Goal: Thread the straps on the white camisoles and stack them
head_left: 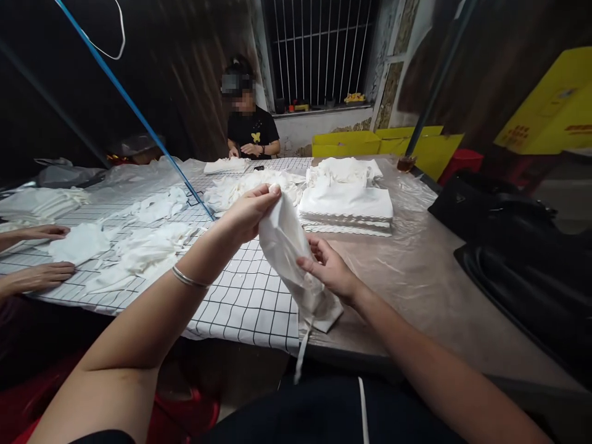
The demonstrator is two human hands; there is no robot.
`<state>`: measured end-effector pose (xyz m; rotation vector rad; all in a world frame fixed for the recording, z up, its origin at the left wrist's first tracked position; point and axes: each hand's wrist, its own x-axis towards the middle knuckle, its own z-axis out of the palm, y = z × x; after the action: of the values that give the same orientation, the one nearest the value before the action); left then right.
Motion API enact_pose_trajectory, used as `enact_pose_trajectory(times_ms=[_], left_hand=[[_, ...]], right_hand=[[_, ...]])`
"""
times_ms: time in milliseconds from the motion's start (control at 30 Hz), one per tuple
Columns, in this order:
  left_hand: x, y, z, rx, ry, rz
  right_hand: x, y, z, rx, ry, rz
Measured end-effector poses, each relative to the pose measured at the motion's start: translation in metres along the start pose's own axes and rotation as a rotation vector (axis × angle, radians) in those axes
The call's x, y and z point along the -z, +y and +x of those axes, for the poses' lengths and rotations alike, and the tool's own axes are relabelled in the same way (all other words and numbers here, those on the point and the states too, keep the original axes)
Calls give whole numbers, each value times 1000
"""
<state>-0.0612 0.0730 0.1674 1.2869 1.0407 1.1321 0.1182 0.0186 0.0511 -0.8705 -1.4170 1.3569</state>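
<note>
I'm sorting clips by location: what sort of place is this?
Probably a small garment or textile workroom: there's a neat stack of wavy-edged white fabric, a loose heap of white cloth pieces on a black-gridded white tablecloth, and a person in a black T-shirt at the far side.

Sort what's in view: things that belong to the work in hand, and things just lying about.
Likely the work:
- white cloth in left hand and right hand
- stacked white pieces
- loose white heap

Likely just lying about:
- black bag
- yellow boxes

The plastic-covered table (416,296) carries a checked cloth (250,302), loose white fabric (148,251) and a white stack (346,206).
</note>
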Motion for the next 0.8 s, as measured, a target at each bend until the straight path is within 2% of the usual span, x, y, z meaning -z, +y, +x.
enact_pose_trajectory(times_ms=[133,233,300,400,500,567,633,733,800], left_hand=[[-6,-7,-2,-20,-73,22],[-13,-7,-3,-78,-140,90],[-20,-7,-4,-129,-199,164],[-27,-12,-4,-222,-290,358],[-24,-31,-3,-297,-323,706],[-16,-50,-2,-308,-278,947],[-5,-69,0,-297,-176,1114],[10,-87,-1,-274,0,1226],[17,-93,-5,-277,78,1247]], right_hand=[[11,13,6,66,149,-251],[14,6,12,134,245,-314],[12,-4,16,159,249,-353],[15,-20,20,189,273,-468],[32,-29,18,261,420,-640],[49,-31,13,304,514,-786],[67,-29,6,319,556,-937],[90,-22,-6,307,573,-1099],[103,-15,-13,284,582,-1142]])
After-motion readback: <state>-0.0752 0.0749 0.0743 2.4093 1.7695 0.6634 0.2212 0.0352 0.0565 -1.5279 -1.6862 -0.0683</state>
